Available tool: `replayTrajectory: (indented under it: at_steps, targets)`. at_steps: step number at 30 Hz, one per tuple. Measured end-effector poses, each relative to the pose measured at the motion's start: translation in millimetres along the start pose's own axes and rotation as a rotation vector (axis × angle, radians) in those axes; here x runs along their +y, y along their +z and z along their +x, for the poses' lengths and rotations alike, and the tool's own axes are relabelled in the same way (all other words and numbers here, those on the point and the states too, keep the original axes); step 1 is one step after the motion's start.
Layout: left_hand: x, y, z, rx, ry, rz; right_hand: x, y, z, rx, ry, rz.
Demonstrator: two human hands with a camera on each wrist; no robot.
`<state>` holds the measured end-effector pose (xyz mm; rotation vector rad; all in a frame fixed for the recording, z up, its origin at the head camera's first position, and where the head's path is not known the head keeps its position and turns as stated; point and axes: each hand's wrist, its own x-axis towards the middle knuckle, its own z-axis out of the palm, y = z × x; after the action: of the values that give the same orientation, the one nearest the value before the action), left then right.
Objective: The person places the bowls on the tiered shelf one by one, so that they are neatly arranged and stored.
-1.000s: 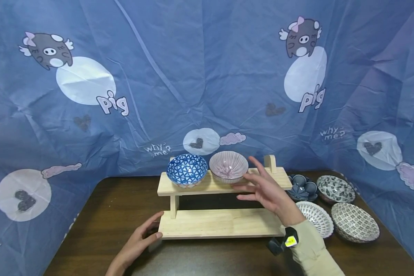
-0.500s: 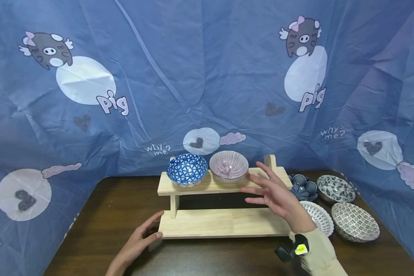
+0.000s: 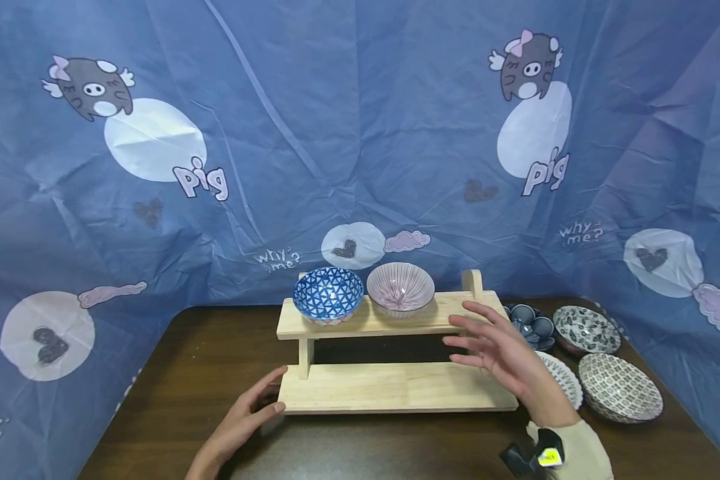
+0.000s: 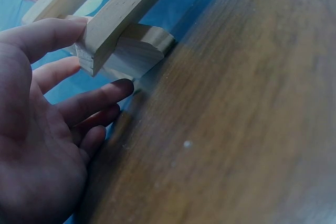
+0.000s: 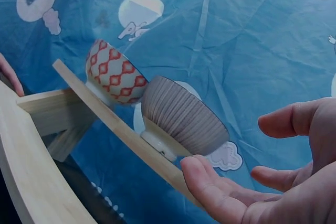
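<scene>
A two-tier wooden display stand (image 3: 399, 387) stands on the table. On its upper board sit a blue-and-white triangle-patterned bowl (image 3: 328, 295) and a pale purple striped bowl (image 3: 400, 288), side by side. My left hand (image 3: 240, 421) holds the left end of the lower board between thumb and index finger; the left wrist view has the other fingers loose below the board end (image 4: 86, 59). Fingers spread and holding nothing, my right hand (image 3: 507, 353) hovers in front of the stand's right side. In the right wrist view the striped bowl (image 5: 181, 116) is apart from its fingertips.
Right of the stand are small blue-grey dishes (image 3: 531, 325), a dark floral bowl (image 3: 588, 329), a white fluted bowl (image 3: 563, 379), partly behind my right forearm, and a lattice-patterned bowl (image 3: 621, 387). A blue printed cloth (image 3: 360, 133) hangs behind the dark wooden table (image 3: 360, 443).
My right hand has drawn back from the striped bowl, rightward and toward me, its fingers coming away. Both bowls stay on the upper board, and my left hand keeps its place.
</scene>
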<state>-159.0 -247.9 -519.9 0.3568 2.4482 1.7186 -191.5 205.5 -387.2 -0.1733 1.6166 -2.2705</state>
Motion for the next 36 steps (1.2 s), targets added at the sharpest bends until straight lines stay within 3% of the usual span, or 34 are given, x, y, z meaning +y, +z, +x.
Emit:
replayTrajectory:
  at_steps: [9,17,27,36]
  targets:
    - [-1.3,0.3,0.0,-0.001,0.022,0.002,9.1,-21.5,-15.2,-0.069,-0.048,0.027]
    - [-1.7,0.2,-0.3,0.001,0.026,0.01,16.7,-39.9,-27.5,-0.175,-0.085,0.133]
    - [-2.9,0.6,-0.1,-0.001,0.062,0.009,20.4,-65.8,-49.8,-0.153,-0.076,0.2]
    - [-1.1,0.3,0.3,0.001,0.029,0.006,26.4,-94.9,-68.6,-0.165,-0.081,0.254]
